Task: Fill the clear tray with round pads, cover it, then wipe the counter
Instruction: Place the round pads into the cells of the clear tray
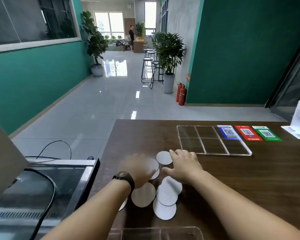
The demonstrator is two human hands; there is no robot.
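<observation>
Steel-edged equipment [42, 187] with a black cable [47, 196] draped over it fills the lower left of the frame, beside a dark wood counter [249, 179]. At lower centre, white round pads [143, 194] lie scattered and partly overlapping on the wood. The left hand [137, 168], a black watch [124, 177] on its wrist, rests palm-down on the pads at the left of the cluster; its fingers are blurred and whether they have hold of a pad cannot be told. Just right of it, the right hand [184, 165] lies spread flat, fingers apart, fingertips touching one separate pad [164, 157], gripping nothing. A clear divided tray [213, 141] sits at centre right of the frame, its visible compartments holding no pads. To its right lie blue [229, 133], red [248, 133] and green [267, 134] code cards, one under the tray's corner. A second clear tray [156, 233] shows at the bottom edge.
</observation>
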